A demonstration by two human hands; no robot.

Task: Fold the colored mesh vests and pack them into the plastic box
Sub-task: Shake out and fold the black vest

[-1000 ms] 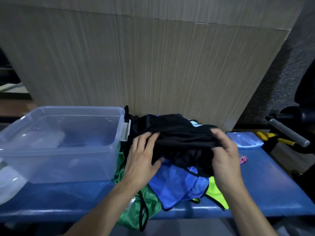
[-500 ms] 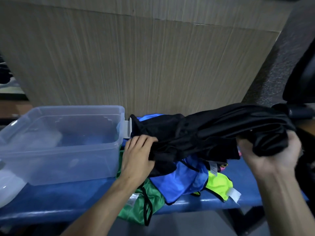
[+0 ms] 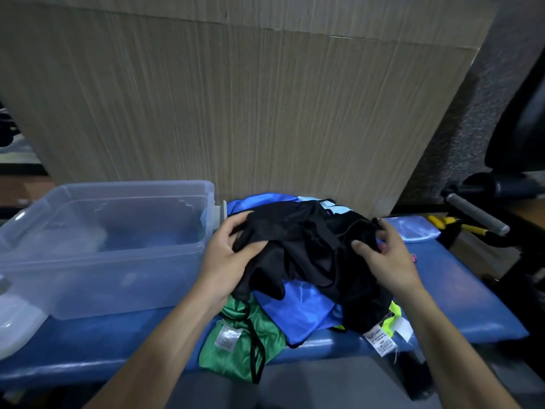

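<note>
The crumpled black mesh vest (image 3: 306, 249) was gripped by curled fingers of left hand (image 3: 228, 258) and right hand (image 3: 383, 258), apparently for spreading before folding.

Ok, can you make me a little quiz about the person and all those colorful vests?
1. True or false: both hands hold the black vest.
2. What sits beside the vests on the bench, on the left? A) the clear plastic box B) a backpack C) a bucket
3. Which color vest hangs over the front edge of the blue bench: green or red?

Key: 1 true, left hand and right hand grip it. 2 A. 3 green.
</note>
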